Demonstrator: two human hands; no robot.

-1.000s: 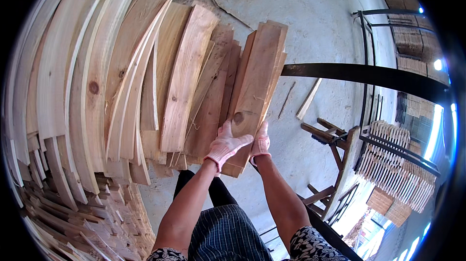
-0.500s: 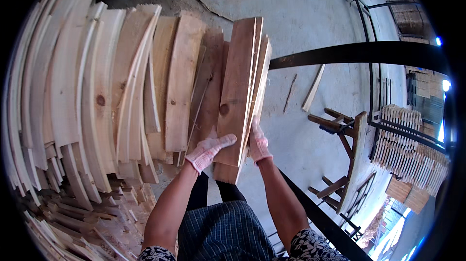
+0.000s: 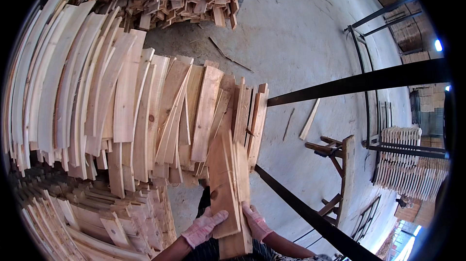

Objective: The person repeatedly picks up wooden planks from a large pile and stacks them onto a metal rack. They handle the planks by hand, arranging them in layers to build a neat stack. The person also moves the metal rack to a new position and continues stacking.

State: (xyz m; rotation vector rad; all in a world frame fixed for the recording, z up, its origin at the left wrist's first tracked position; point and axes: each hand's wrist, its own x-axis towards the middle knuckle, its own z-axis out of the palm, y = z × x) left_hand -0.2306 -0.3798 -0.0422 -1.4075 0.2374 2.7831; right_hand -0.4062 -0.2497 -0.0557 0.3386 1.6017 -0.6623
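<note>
In the head view, the person's gloved left hand (image 3: 206, 227) and right hand (image 3: 257, 223) clasp a small bundle of sawn boards (image 3: 224, 188) between them, low in front of the body. The left fingers are closed around the left edge, the thumb laid over the front board's face; the right fingers press along the opposite edge, though their tips are hidden behind the wood. The bundle's far end overlaps the right end of a long row of upright boards (image 3: 131, 110); whether they touch cannot be told. The boards are splayed, and their near ends are staggered, so steady inward pressure from both palms would seem to suit them best, since a loose squeeze could let the front one slide. Keeping the thumbs on the faces rather than between the boards should spare them a pinch, and the gloves probably help against splinters. The black bar (image 3: 310, 212) slanting past the right hand leaves limited room there, so the right elbow is best kept in.
</note>
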